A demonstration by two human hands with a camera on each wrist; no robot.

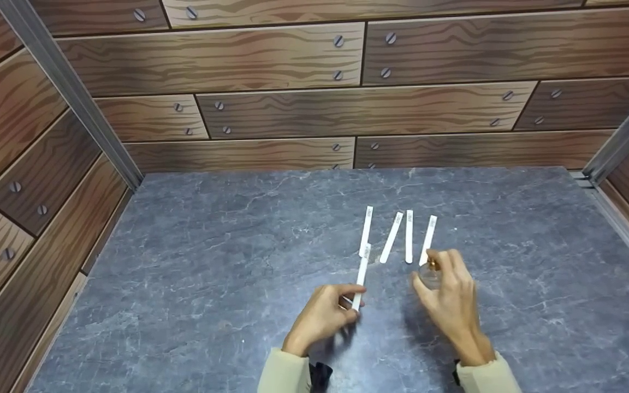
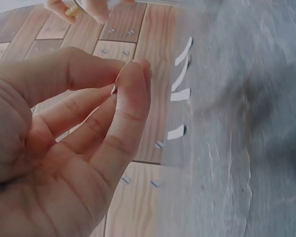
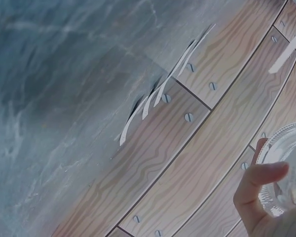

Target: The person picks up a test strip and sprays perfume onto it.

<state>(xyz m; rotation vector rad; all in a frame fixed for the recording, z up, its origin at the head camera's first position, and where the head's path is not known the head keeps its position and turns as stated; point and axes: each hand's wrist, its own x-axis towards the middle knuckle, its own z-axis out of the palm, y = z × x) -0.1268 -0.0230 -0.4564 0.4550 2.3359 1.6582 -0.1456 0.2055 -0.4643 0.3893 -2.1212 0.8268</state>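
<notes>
In the head view my left hand (image 1: 328, 314) pinches a white paper strip (image 1: 362, 275) near its lower end, thumb on one side and fingers on the other. Its far end overlaps another strip (image 1: 366, 229) lying behind it. My right hand (image 1: 451, 295) grips a small clear glass bottle (image 3: 270, 195) with a ridged round edge. A gold-coloured top (image 1: 433, 265) shows between the fingers. Several more white strips (image 1: 409, 236) lie fanned out beyond the hands, with small dark print at their far ends. From the right wrist they look bowed upward.
The hands work over a grey marbled tabletop (image 1: 194, 262). Wood-patterned panels (image 1: 271, 60) close off the back and both sides. Metal rails (image 1: 74, 98) run up the corners.
</notes>
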